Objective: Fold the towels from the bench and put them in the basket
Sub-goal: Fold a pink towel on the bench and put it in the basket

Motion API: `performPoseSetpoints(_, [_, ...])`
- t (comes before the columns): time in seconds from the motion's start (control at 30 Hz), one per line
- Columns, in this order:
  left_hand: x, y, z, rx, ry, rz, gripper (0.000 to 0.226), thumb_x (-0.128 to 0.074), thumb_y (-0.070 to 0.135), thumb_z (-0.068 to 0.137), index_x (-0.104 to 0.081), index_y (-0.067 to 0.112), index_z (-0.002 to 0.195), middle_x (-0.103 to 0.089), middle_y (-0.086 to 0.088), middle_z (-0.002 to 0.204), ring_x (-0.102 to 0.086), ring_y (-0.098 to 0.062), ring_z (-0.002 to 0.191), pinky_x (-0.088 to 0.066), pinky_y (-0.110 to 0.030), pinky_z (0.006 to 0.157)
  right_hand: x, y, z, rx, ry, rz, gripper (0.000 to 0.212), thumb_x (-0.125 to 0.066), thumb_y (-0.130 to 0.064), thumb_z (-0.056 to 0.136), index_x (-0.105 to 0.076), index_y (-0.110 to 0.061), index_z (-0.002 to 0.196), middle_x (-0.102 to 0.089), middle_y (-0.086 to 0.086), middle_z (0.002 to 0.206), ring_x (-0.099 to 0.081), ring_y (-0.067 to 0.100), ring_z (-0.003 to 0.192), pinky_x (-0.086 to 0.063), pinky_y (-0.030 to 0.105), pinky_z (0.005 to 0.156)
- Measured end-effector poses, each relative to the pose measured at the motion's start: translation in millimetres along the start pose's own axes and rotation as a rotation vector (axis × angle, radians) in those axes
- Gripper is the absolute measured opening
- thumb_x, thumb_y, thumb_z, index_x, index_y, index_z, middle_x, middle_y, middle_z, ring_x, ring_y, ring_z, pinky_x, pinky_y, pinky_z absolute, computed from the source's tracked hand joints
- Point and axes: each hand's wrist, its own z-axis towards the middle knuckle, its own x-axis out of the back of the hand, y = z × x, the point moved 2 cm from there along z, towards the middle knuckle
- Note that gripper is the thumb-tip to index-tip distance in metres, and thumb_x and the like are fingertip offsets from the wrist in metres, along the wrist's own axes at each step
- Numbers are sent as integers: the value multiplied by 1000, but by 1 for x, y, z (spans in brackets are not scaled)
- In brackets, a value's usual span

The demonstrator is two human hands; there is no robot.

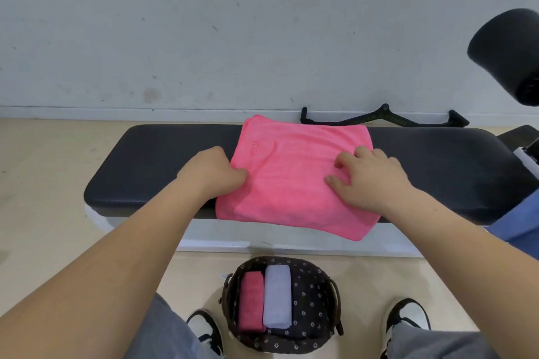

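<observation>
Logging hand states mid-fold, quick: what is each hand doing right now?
Left hand: pinches the left edge of the pink towel.
Right hand: open, fingers resting on the pink towel's right side.

Open bench [145, 169] beside pink towel [291, 183]

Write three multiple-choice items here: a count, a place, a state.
1. How many folded towels lie in the basket? A one B two C four
2. Where does the bright pink towel lie? A in the basket B across the black bench C on the floor
3. What is the left hand doing? A hanging idle B pointing at the wall C gripping that towel's edge
1 B, one dark pink, one pale; 2 B, it drapes over the seat; 3 C, fingers curl round its edge.
</observation>
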Motion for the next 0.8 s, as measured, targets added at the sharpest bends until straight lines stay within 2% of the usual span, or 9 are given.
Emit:
performPoseSetpoints(0.1, [2, 14, 2, -11, -56, -59, 19, -57, 27, 78, -46, 14, 71, -48, -1, 64, -45, -22, 60, -34, -31, 56, 11, -6, -12, -49, -105, -106, 50, -37, -64, 99, -55, -26, 126, -61, 1, 119, -60, 28, 108, -41, 40, 83])
performPoseSetpoints(0.17, [2, 25, 6, -63, -45, -85, 7, -56, 18, 75, -51, 12, 75, -52, -8, 70, -47, -26, 65, -36, -35, 59, 13, -5, -21, -71, -152, -85, 44, -36, -62, 100, -56, -25, 112, -59, -2, 104, -58, 25, 94, -38, 36, 74])
performPoseSetpoints(0.27, [-2, 40, 17, -144, -35, -103, 5, -57, 12, 77, -58, 11, 82, -58, -9, 82, -52, -27, 73, -42, -37, 66, 15, 5, -24, -65, -67, 40, 40, -40, -57, 101, -59, -23, 99, -60, -2, 98, -58, 24, 93, -40, 34, 72])
performPoseSetpoints(0.37, [-5, 50, 32, -206, 1, -155, 10, -62, 13, 87, -58, 20, 93, -64, 5, 95, -61, -19, 87, -48, -31, 70, 6, 23, -11, 21, 84, 152, 46, -41, -58, 99, -61, -31, 129, -57, 1, 129, -50, 27, 125, -48, 44, 97])
performPoseSetpoints(0.47, [-1, 60, 51, -273, 226, -130, 14, -59, 13, 88, -60, 27, 91, -66, 5, 94, -63, -24, 91, -51, -36, 72, -14, 42, 0, 94, -65, 201, 62, -37, -64, 97, -46, -37, 152, -38, 3, 159, -29, 30, 151, -26, 48, 122])
performPoseSetpoints(0.53, [4, 67, 57, -305, 438, 1, 18, -59, 11, 88, -62, 25, 98, -67, 0, 101, -60, -30, 95, -49, -42, 79, -23, 50, 0, 90, -118, 180, 64, -33, -66, 99, -31, -42, 159, -18, 2, 170, -13, 28, 157, -13, 48, 127])
performPoseSetpoints(0.6, [5, 75, 54, -358, 552, 152, 23, -62, 9, 88, -64, 19, 108, -63, -7, 112, -57, -34, 101, -42, -44, 80, -24, 54, -3, 40, -125, 145, 63, -28, -67, 101, -21, -47, 160, -7, 0, 173, -4, 29, 158, -7, 50, 127])
performPoseSetpoints(0.7, [-10, 90, 28, -480, 486, 166, 17, -60, 12, 90, -65, 17, 106, -59, -8, 112, -57, -34, 101, -46, -43, 77, -24, 53, -6, -36, -165, 109, 66, -19, -72, 98, -8, -51, 160, 0, 1, 173, -1, 36, 157, -5, 55, 126])
performPoseSetpoints(0.8, [-39, 113, -20, -676, 232, 98, 24, -52, 33, 91, -64, 16, 104, -59, -7, 107, -59, -32, 99, -53, -47, 81, -20, 51, -9, -110, -144, 49, 65, -13, -72, 98, -10, -50, 160, -11, 4, 170, -16, 38, 151, -17, 57, 119])
